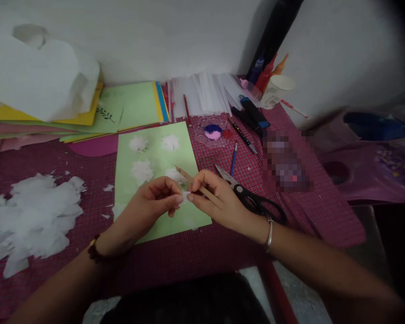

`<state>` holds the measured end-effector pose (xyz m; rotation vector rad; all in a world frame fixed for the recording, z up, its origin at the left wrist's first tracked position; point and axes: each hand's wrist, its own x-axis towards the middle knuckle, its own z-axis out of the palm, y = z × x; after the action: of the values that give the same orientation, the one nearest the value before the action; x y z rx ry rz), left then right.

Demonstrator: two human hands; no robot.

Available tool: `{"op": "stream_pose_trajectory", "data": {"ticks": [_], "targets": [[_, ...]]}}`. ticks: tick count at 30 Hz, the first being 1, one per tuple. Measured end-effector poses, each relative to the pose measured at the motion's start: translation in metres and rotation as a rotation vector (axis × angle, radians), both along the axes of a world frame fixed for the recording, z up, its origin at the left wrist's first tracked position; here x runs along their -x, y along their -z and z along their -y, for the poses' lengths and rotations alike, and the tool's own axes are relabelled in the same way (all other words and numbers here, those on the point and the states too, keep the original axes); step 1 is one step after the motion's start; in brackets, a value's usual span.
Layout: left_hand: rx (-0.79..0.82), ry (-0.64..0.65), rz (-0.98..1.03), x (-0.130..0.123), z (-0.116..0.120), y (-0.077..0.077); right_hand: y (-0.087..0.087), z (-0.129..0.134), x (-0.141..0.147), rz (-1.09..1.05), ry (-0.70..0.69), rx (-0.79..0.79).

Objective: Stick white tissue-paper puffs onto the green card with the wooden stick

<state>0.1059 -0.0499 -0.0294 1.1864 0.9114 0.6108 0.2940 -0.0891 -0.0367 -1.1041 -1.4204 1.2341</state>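
My left hand [155, 200] pinches one side of a small white paper piece [186, 196] above the lower part of a light green sheet [165, 228]. From the other side, my right hand [216, 198] grips the same piece between thumb and finger, with a pale wooden stick [202, 191] held across its fingers, tip pointing up and left. Several fluffy white paper tufts sit on the green sheet, one [142, 172] near my left hand and another [175, 175] partly behind the stick. A heap of white paper pieces [37, 216] lies to the left.
Open black-handled scissors [246, 193] and a blue brush [234, 158] lie right of the sheet. Behind them are a paint palette [213, 132], a black pen [245, 137], a cutter [254, 110], white strips [202, 94] and a paper cup [276, 90]. Coloured sheets [131, 105] are stacked back left.
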Motion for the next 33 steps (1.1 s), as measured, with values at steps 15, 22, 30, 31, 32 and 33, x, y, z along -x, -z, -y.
{"op": "stream_pose_trajectory", "data": {"ticks": [15, 22, 30, 31, 32, 33], "targets": [[-0.204, -0.187, -0.101, 0.041, -0.036, -0.009, 0.005, -0.021, -0.03, -0.084, -0.029, 0.12], [-0.111, -0.167, -0.081, 0.037, -0.037, 0.01, 0.002, -0.023, -0.023, 0.114, -0.04, 0.071], [-0.051, 0.159, -0.28, 0.035, -0.04, 0.014, 0.008, -0.026, -0.023, 0.107, -0.011, 0.033], [-0.063, 0.219, -0.309, 0.035, -0.04, 0.013, 0.008, -0.026, -0.023, 0.103, -0.011, 0.034], [-0.077, 0.276, -0.331, 0.036, -0.041, 0.011, 0.009, -0.026, -0.022, 0.099, -0.009, 0.033], [-0.097, 0.326, -0.348, 0.036, -0.041, 0.01, 0.009, -0.026, -0.022, 0.097, -0.007, 0.034]]}}
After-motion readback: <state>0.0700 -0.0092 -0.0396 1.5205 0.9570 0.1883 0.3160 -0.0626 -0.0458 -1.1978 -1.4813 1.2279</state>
